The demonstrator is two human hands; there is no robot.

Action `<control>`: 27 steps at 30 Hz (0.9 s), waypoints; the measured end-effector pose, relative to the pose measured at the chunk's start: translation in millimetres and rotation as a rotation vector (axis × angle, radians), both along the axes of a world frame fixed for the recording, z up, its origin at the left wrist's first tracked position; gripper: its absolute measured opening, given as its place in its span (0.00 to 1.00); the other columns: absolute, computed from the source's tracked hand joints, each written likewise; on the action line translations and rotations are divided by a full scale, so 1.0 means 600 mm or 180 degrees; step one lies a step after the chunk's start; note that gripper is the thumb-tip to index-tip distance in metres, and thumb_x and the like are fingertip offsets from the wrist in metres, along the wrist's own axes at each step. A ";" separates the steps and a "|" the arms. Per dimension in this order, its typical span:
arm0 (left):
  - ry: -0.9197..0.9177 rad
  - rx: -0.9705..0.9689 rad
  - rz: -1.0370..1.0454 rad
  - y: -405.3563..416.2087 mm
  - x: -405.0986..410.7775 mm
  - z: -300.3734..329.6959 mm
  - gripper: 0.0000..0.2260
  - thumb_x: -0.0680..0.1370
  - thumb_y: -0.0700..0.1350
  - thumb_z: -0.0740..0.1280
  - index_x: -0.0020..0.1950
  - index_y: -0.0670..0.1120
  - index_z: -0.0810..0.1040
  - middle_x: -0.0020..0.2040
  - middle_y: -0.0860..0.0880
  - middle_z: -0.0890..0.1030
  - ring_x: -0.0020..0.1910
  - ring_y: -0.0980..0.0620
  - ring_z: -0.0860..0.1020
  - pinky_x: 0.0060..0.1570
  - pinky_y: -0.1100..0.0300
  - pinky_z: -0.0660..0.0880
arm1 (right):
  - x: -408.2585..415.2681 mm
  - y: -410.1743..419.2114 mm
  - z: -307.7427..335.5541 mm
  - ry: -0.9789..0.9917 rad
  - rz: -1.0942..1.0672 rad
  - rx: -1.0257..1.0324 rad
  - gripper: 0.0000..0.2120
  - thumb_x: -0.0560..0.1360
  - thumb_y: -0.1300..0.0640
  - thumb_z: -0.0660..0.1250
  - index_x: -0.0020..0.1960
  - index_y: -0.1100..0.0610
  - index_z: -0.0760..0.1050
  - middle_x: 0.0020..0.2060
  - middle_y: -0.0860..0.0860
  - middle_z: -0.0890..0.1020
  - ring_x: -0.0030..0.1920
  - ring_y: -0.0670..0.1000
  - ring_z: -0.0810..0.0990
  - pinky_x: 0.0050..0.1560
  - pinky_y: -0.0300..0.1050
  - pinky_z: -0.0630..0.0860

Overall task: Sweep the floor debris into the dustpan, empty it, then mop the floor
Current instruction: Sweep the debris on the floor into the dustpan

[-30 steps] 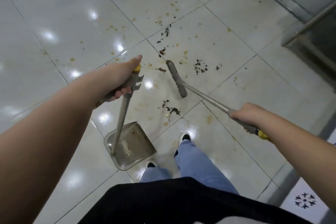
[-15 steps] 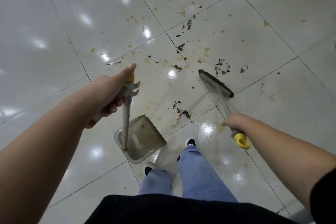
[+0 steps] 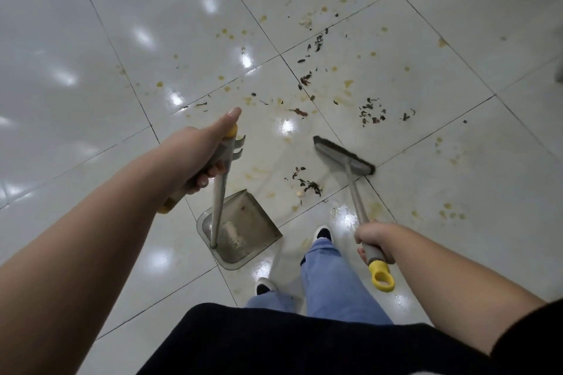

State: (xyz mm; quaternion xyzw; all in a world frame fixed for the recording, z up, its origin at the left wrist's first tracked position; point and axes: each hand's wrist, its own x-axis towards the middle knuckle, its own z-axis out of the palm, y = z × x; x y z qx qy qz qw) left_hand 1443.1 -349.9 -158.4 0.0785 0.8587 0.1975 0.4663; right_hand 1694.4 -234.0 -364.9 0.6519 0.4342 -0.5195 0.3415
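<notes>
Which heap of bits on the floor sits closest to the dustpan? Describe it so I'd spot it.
Start at the grey dustpan held by the left hand. Just beyond its open edge, short of the broom head, lies a small cluster of dark leaf scraps. Unlike the farther piles, a pale chunk sits beside it.

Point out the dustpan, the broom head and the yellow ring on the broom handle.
dustpan [image 3: 243, 222]: head view, on its flat tray.
broom head [image 3: 342, 155]: head view, on the bristle bar.
yellow ring [image 3: 381, 276]: head view, on the loop's rim.
</notes>
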 end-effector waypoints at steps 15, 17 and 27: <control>-0.0031 0.0458 -0.0114 -0.209 -0.013 -0.003 0.31 0.73 0.71 0.54 0.36 0.41 0.72 0.22 0.49 0.69 0.18 0.54 0.63 0.16 0.68 0.61 | 0.061 -0.161 0.121 0.0282 -0.0878 -0.0078 0.09 0.77 0.65 0.59 0.38 0.61 0.64 0.15 0.53 0.67 0.11 0.48 0.65 0.16 0.30 0.66; -0.0081 0.0421 -0.0153 -0.215 -0.016 -0.005 0.32 0.73 0.71 0.54 0.37 0.40 0.72 0.23 0.48 0.68 0.18 0.53 0.63 0.17 0.68 0.61 | 0.056 -0.161 0.130 0.0367 -0.0888 0.0021 0.08 0.76 0.65 0.58 0.39 0.61 0.64 0.15 0.53 0.67 0.11 0.47 0.64 0.16 0.30 0.66; -0.0418 0.0217 0.0004 -0.213 -0.131 0.006 0.33 0.68 0.73 0.57 0.34 0.41 0.74 0.21 0.50 0.69 0.17 0.55 0.66 0.18 0.67 0.63 | -0.049 -0.083 0.142 0.0573 -0.0896 0.0120 0.09 0.78 0.64 0.57 0.39 0.61 0.64 0.14 0.53 0.67 0.11 0.47 0.64 0.15 0.30 0.66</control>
